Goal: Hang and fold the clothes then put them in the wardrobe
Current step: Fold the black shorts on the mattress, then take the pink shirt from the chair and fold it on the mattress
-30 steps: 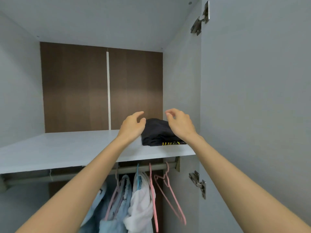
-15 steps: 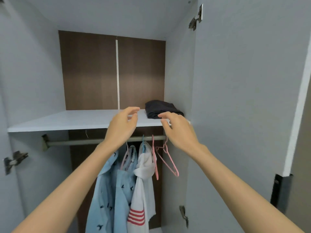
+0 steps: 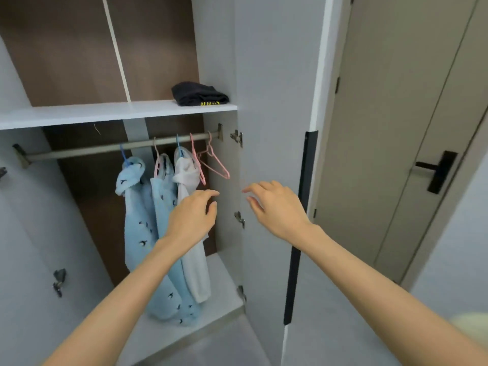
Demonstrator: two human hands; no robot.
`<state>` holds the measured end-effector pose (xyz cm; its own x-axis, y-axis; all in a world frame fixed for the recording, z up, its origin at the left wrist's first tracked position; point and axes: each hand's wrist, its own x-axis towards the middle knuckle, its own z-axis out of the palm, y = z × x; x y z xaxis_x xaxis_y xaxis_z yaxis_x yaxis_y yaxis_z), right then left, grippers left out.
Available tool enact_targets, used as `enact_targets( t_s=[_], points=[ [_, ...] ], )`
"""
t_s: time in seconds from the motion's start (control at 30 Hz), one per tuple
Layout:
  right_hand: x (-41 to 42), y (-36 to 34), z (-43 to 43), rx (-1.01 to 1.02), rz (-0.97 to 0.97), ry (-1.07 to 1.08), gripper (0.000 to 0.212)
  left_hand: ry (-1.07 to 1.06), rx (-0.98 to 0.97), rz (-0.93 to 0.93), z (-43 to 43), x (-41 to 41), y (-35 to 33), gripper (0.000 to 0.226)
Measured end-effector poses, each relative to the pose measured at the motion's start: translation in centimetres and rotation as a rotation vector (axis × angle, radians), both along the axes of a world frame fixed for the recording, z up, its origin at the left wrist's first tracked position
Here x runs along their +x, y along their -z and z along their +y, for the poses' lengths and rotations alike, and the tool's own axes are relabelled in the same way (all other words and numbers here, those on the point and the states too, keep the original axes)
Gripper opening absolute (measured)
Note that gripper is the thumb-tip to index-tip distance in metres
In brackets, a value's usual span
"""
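Observation:
A folded black garment (image 3: 198, 93) with yellow marks lies at the right end of the wardrobe's white upper shelf (image 3: 105, 113). Below it, on the metal rail (image 3: 111, 148), hang two light blue patterned garments (image 3: 137, 220) and a white garment (image 3: 195, 270), beside an empty pink hanger (image 3: 215, 165). My left hand (image 3: 194, 220) hovers in front of the hanging clothes, fingers loosely curved, holding nothing. My right hand (image 3: 277, 207) hovers before the open wardrobe door (image 3: 272, 128), fingers spread, holding nothing. Both hands are well below the black garment.
The open wardrobe door has a black handle strip (image 3: 303, 207) on its edge and hinges (image 3: 239, 219) inside. A beige room door (image 3: 396, 128) with a black lever handle (image 3: 438, 171) stands to the right. The wardrobe floor (image 3: 219, 281) lies under the clothes.
Both hands have let go of the folded black garment, left it on the shelf, and dropped down and back. The view has tilted downward and pulled away from the wardrobe.

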<state>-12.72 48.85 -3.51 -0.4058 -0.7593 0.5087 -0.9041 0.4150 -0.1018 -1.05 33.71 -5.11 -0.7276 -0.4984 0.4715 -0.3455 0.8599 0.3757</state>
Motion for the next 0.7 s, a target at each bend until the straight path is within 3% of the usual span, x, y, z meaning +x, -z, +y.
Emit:
enact_targets(
  t_s=[0.23, 0.7],
  points=[
    [0.4, 6.0, 14.0, 0.015, -0.074, 0.172, 0.033, 0.153, -0.019, -0.086, 11.0, -0.8, 4.7, 0.034],
    [-5.8, 19.8, 43.3, 0.238, -0.318, 0.484, 0.033, 0.41, 0.094, -0.328, 37.6, -11.5, 18.2, 0.035]
  ],
)
